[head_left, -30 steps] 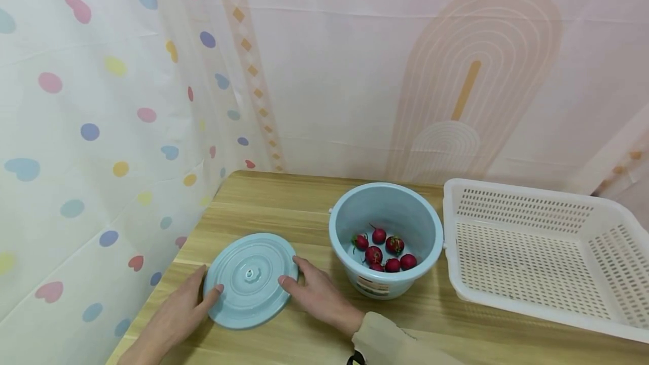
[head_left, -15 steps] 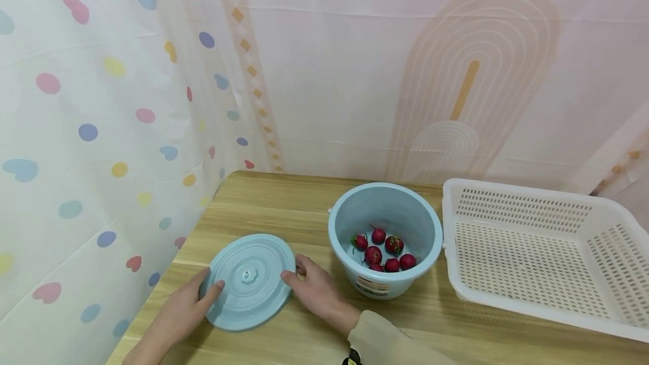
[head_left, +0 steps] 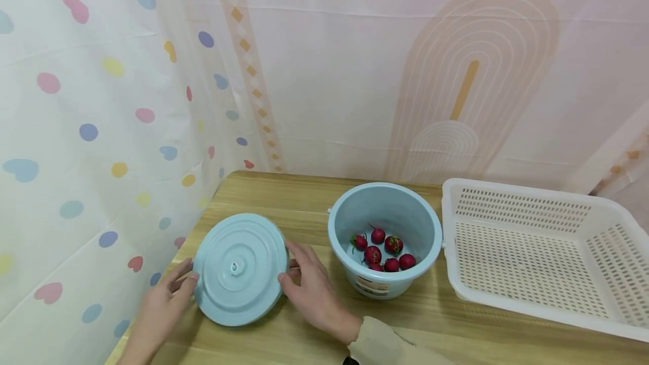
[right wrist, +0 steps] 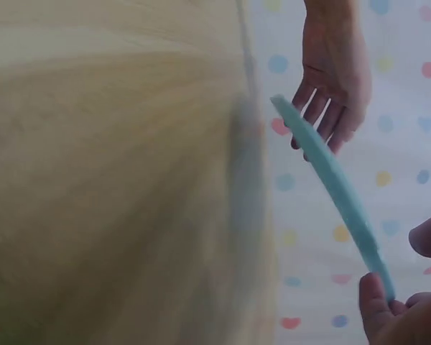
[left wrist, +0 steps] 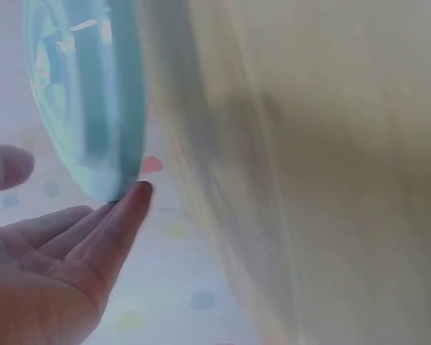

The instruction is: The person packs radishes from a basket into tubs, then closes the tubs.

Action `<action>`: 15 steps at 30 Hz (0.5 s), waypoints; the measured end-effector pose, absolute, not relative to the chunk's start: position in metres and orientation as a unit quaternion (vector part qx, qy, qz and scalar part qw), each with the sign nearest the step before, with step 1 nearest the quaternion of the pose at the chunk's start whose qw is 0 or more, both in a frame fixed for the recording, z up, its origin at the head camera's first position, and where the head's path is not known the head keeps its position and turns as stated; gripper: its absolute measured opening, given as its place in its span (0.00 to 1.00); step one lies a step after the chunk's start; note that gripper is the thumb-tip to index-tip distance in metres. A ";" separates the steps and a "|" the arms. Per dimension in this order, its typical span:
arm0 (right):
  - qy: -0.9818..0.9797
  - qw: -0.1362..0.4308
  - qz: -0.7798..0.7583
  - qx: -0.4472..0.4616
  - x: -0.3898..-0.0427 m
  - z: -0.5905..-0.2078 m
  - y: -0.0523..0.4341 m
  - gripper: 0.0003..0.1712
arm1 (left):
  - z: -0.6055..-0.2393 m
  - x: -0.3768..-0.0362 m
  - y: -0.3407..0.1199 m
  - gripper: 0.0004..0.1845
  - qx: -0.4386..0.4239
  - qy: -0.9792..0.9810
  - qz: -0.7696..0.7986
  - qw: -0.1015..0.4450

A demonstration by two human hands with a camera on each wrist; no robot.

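Observation:
A round light-blue lid [head_left: 235, 268] with a small central knob is held tilted above the table at the left in the head view. My right hand [head_left: 314, 297] grips its right edge, fingers tucked beneath. At the opposite edge is my left hand [head_left: 161, 306]. In the left wrist view, that hand's nearly straight fingers [left wrist: 122, 223] meet the lid's rim, while the thumb stands apart. The right wrist view shows the lid [right wrist: 337, 187] edge-on between both hands. A light-blue bucket [head_left: 355, 272], with several red radishes [head_left: 372, 254] inside, stands right of my right hand.
A white perforated plastic basket [head_left: 517, 300] stands beside the bucket on the right. The wood-grain table [head_left: 284, 196] meets a dotted curtain [head_left: 127, 196] on the left and a pale patterned curtain [head_left: 345, 100] at the back.
The lid has risen and shifted slightly left, turning its top more toward me. My left thumb has come off its top to the rim. The bucket and basket stay put.

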State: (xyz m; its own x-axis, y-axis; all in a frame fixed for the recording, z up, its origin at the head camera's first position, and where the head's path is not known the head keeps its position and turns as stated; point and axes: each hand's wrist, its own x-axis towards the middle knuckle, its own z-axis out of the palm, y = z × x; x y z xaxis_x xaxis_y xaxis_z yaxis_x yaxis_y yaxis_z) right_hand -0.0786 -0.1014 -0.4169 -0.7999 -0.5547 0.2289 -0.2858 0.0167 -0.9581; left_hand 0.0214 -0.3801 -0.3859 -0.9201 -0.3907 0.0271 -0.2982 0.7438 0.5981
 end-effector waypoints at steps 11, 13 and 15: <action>0.684 -0.019 -0.637 -0.355 -0.072 -0.385 -0.084 0.32 | -0.378 0.021 -0.363 0.19 0.205 -0.859 -0.381 0.273; 0.679 -0.034 -0.639 -0.361 -0.070 -0.380 -0.080 0.31 | -0.374 0.021 -0.359 0.18 0.217 -0.845 -0.396 0.287; 0.674 -0.044 -0.641 -0.364 -0.067 -0.374 -0.076 0.31 | -0.370 0.020 -0.356 0.19 0.232 -0.832 -0.411 0.291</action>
